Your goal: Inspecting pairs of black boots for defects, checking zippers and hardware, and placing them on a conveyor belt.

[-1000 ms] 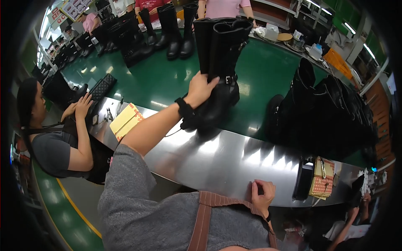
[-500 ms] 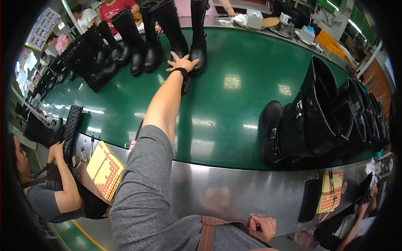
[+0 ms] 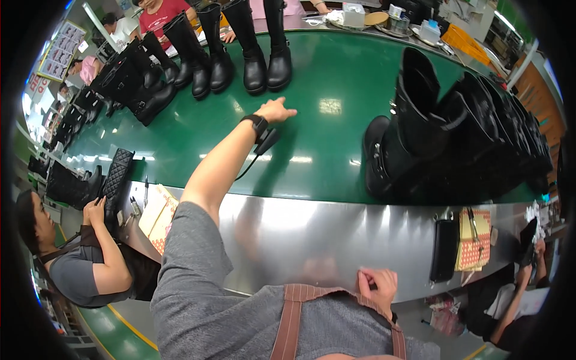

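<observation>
My left hand (image 3: 276, 111) reaches out over the green table top, its fingers apart and nothing in them. Just beyond it, a pair of tall black boots stands upright: the left boot (image 3: 254, 71) and the right boot (image 3: 278, 67) are side by side, toes toward me, apart from my hand. A black band is on my left wrist, with a small black device (image 3: 267, 143) and its cable hanging beside it. My right hand (image 3: 378, 284) stays close to my body at the metal edge, fingers curled in a loose fist with nothing visible inside.
More black boots (image 3: 192, 57) line the far left. A dense group of tall boots (image 3: 414, 132) fills the right. A metal ledge (image 3: 300, 240) runs along the near side, with a black case (image 3: 444, 249) and yellow booklets (image 3: 474, 240). At left, a co-worker (image 3: 90, 252) handles a quilted boot.
My left hand has let go of the boot pair's toes and drawn back toward me. The pair now stands free. The view has shifted, and my right hand remains curled near my body.
</observation>
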`<move>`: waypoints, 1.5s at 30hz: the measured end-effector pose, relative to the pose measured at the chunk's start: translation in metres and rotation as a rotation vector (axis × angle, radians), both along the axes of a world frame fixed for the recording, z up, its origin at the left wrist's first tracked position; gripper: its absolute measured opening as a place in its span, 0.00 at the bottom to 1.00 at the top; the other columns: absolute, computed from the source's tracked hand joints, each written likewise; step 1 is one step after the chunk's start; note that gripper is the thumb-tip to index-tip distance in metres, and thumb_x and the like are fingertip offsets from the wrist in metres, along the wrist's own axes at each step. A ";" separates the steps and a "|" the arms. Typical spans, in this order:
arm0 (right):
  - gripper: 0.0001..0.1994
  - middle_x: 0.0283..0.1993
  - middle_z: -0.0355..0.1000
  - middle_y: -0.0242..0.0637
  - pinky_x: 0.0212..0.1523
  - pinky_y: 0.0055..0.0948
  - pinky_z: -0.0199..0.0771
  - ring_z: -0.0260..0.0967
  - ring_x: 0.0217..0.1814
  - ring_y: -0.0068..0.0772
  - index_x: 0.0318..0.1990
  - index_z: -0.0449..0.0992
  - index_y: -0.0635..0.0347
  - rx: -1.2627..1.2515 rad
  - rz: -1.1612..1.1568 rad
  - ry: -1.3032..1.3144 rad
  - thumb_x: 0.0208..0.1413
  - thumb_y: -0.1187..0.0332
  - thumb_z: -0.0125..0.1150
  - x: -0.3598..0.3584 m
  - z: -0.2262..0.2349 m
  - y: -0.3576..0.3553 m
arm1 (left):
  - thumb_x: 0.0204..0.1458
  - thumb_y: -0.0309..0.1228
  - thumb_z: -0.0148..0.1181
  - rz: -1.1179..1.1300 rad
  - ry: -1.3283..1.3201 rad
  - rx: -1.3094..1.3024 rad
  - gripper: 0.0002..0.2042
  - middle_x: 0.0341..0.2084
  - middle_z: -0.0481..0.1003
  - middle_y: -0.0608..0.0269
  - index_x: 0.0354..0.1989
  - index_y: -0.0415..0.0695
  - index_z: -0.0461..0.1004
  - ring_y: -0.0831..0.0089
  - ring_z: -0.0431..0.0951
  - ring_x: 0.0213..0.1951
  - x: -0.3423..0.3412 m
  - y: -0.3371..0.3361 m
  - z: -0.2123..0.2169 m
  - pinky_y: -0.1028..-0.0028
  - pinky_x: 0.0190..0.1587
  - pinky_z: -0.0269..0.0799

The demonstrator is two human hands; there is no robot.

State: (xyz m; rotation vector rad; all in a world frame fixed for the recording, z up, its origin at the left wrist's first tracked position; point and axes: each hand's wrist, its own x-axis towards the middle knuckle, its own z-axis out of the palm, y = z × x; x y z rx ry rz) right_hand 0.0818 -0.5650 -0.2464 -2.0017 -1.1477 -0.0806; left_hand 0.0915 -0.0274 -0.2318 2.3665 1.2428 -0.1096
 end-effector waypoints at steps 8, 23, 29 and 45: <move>0.03 0.20 0.67 0.25 0.31 0.28 0.57 0.64 0.22 0.27 0.29 0.78 0.54 0.021 0.094 0.083 0.46 0.72 0.65 0.003 0.011 -0.004 | 0.52 0.43 0.62 -0.663 -0.345 0.046 0.19 0.58 0.64 0.35 0.51 0.51 0.76 0.48 0.59 0.64 -0.056 -0.240 0.098 0.57 0.62 0.58; 0.03 0.22 0.70 0.30 0.31 0.31 0.59 0.66 0.25 0.31 0.29 0.77 0.55 0.057 0.087 0.004 0.46 0.71 0.65 -0.008 0.005 -0.009 | 0.37 0.44 0.71 0.109 -0.875 0.501 0.27 0.60 0.53 0.36 0.48 0.47 0.75 0.40 0.52 0.62 0.129 -0.346 0.053 0.43 0.61 0.50; 0.03 0.21 0.70 0.29 0.31 0.30 0.60 0.65 0.24 0.30 0.29 0.78 0.56 0.096 0.050 0.071 0.46 0.73 0.65 -0.010 0.009 -0.009 | 0.44 0.39 0.67 0.195 -1.088 0.420 0.17 0.33 0.75 0.43 0.33 0.37 0.78 0.48 0.75 0.38 0.064 -0.256 0.055 0.59 0.43 0.72; 0.03 0.20 0.68 0.31 0.30 0.30 0.60 0.64 0.22 0.31 0.28 0.77 0.57 0.068 0.038 0.083 0.45 0.73 0.65 -0.013 0.013 -0.003 | 0.38 0.50 0.71 0.521 -0.867 0.760 0.27 0.35 0.78 0.45 0.35 0.36 0.79 0.48 0.77 0.41 -0.223 -0.023 0.039 0.61 0.46 0.72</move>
